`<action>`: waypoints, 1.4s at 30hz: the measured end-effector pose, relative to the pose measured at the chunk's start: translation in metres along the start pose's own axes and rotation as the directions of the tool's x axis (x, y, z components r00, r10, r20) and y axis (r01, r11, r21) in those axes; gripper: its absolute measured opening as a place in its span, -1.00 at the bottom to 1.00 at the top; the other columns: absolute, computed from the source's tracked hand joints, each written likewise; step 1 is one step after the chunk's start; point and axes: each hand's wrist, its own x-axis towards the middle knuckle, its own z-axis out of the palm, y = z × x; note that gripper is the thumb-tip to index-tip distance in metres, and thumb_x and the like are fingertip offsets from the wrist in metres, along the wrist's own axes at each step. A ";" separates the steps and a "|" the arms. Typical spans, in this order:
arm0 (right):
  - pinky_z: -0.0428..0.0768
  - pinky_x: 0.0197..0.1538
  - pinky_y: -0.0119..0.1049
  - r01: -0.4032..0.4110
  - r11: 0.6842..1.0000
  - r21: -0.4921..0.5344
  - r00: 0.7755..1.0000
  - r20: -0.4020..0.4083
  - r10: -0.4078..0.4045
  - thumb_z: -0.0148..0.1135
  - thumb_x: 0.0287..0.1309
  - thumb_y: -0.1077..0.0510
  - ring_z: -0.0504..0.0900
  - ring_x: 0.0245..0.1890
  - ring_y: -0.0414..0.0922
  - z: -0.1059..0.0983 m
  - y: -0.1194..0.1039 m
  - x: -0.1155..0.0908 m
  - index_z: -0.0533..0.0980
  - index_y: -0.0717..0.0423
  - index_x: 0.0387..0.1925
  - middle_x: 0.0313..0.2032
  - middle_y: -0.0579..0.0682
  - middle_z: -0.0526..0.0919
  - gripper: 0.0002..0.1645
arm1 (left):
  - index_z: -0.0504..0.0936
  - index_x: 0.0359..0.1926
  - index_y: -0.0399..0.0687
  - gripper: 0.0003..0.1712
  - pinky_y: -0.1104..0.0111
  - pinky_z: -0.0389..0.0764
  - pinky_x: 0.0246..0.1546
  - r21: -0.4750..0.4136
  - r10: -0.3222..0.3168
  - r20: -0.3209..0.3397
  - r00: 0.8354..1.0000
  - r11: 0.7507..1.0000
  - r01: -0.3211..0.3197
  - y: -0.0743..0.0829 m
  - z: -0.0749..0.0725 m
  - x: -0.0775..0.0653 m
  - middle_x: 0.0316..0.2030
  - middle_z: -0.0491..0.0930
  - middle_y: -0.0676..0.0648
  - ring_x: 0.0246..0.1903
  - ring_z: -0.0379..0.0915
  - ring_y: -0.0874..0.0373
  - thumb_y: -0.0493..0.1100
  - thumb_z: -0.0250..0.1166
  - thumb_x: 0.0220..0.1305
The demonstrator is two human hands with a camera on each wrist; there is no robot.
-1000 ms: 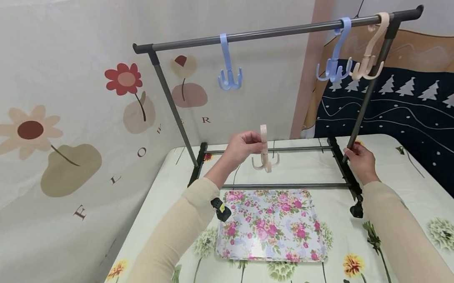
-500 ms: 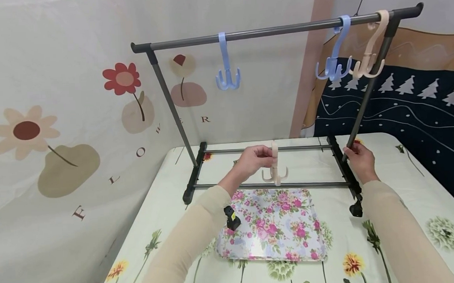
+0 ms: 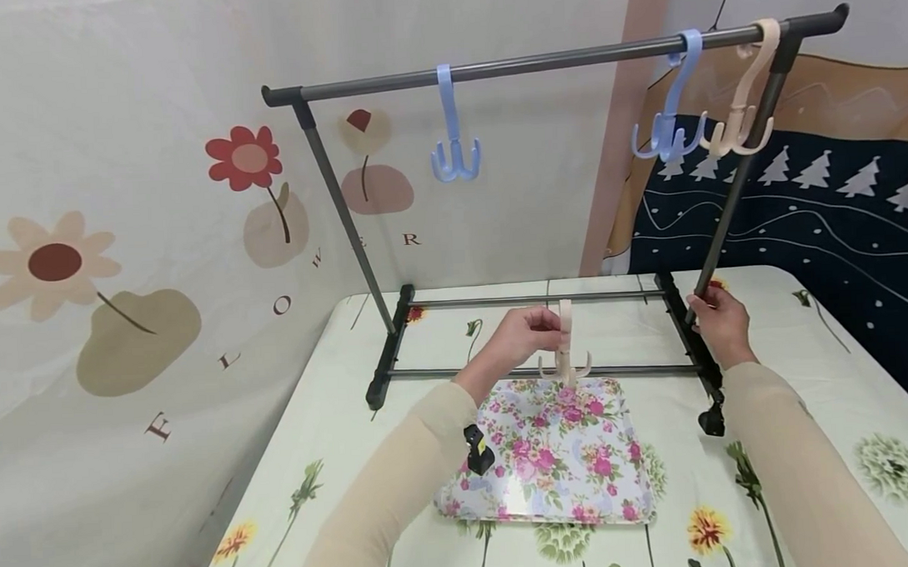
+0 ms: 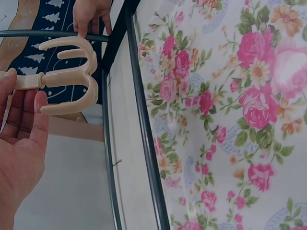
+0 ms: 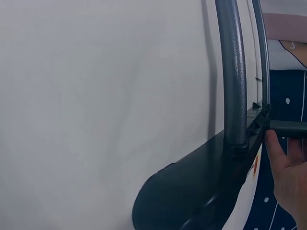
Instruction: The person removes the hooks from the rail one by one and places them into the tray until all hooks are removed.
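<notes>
My left hand (image 3: pixel 523 339) pinches the stem of a beige multi-prong hanging hook (image 3: pixel 566 365), held above the far edge of a floral tray (image 3: pixel 535 464). In the left wrist view the prongs of this hook (image 4: pixel 72 76) point away from the fingers. My right hand (image 3: pixel 721 322) grips the right upright pole (image 3: pixel 718 237) of a dark metal rack, low down near its base. Seen from the right wrist, the fingers of that hand (image 5: pixel 288 177) lie against the pole, partly cut off by the frame's edge.
Along the rack's top bar (image 3: pixel 551 61) hang a blue hook (image 3: pixel 454 125) left of centre, another blue hook (image 3: pixel 670 126), and a beige hook (image 3: pixel 739 115) at the right end. Two lower bars (image 3: pixel 442 373) cross between the rack's feet on the flowered tablecloth (image 3: pixel 310 455).
My left hand has moved down and to the right with the beige hook, from above the lower bars to the tray's far edge. The right hand stays at the pole.
</notes>
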 end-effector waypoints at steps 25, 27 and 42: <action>0.48 -0.24 -0.54 0.027 0.997 -0.070 0.999 -0.040 -0.030 -0.06 0.51 -0.04 0.51 0.08 0.03 0.002 -0.001 0.001 0.37 0.26 0.30 0.29 0.23 0.43 -0.44 | 0.66 -0.21 -0.26 -0.90 0.16 0.64 -0.06 0.010 -0.027 0.033 0.999 1.000 0.026 -0.019 0.012 -0.001 -0.30 0.63 -0.05 -0.26 0.58 0.18 -0.32 0.37 0.26; 0.52 -0.18 -0.47 0.023 0.997 -0.071 0.999 -0.038 -0.026 -0.07 0.51 -0.04 0.50 0.13 0.08 0.002 -0.001 0.000 0.37 0.26 0.31 0.30 0.23 0.43 -0.44 | 0.66 -0.21 -0.25 -0.90 0.14 0.64 -0.05 0.006 -0.036 0.039 0.999 0.999 0.036 -0.021 0.013 -0.002 -0.30 0.63 -0.05 -0.26 0.58 0.19 -0.33 0.37 0.26; 0.44 -0.35 -0.67 0.055 0.995 -0.079 0.998 -0.040 -0.058 -0.03 0.50 -0.04 0.48 -0.19 -0.21 0.001 0.000 -0.003 0.39 0.29 0.26 0.24 0.26 0.47 -0.45 | 0.69 -0.26 -0.14 -0.94 -0.03 0.54 0.04 0.065 -0.080 0.092 0.993 0.995 0.074 -0.043 0.024 -0.007 -0.31 0.65 0.01 -0.25 0.56 0.20 -0.29 0.40 0.24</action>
